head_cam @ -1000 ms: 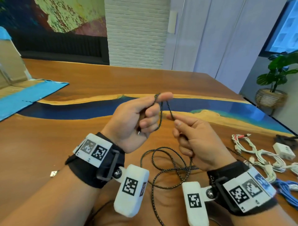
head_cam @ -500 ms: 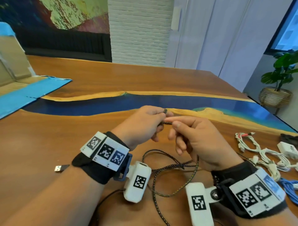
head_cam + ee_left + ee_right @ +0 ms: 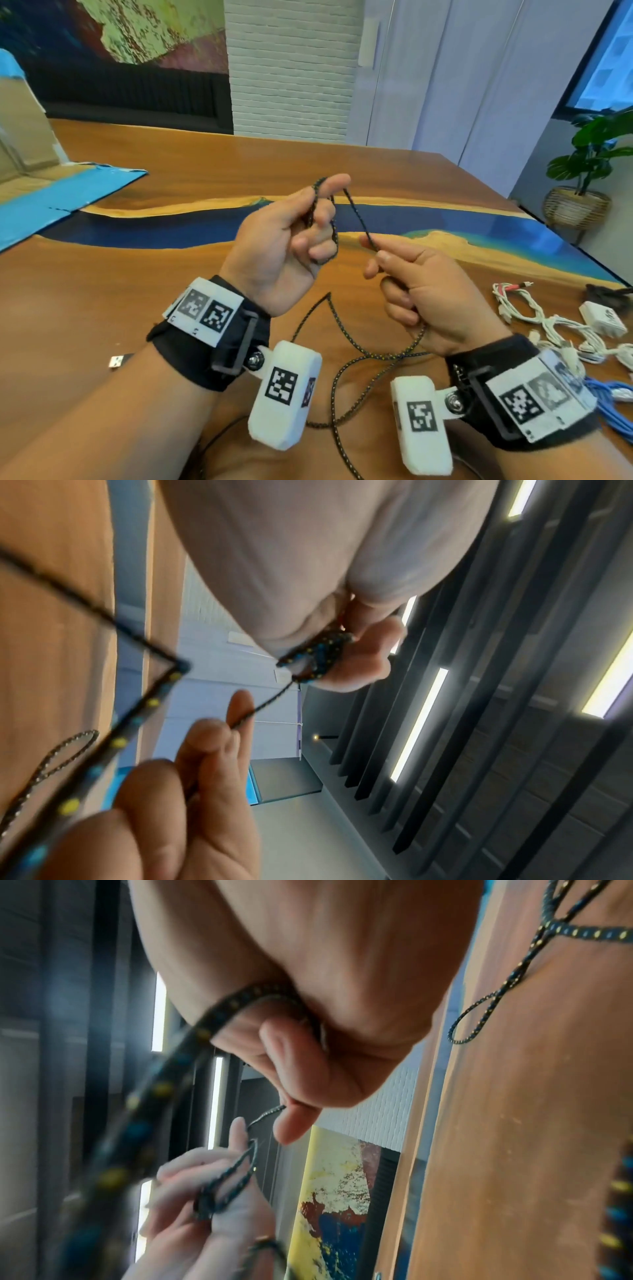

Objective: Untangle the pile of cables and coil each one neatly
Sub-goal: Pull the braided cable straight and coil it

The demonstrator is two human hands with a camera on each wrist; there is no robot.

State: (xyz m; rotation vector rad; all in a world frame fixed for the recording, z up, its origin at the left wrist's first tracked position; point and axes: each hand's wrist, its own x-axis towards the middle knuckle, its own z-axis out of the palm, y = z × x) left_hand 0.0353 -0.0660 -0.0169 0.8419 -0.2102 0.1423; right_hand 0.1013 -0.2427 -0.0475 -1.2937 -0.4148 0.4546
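— Braided black cable with yellow flecks [image 3: 356,216]: what changed?

— Half a second ago the hands met low; now the left hand [image 3: 277,246] is raised, loops clamped in curled fingers, and the right hand [image 3: 421,291] pinches the strand, pulling it taut.

— Meaning?

— Another coil turn coming, probably; slack lies on the wooden table [image 3: 102,308].

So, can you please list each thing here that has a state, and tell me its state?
Black braided cable: partly looped in left hand, rest loose on table.
Left hand: holds the loops.
Right hand: pinches the cable.
White cables: tangled on table.
Blue cable: bunched, at the right edge.
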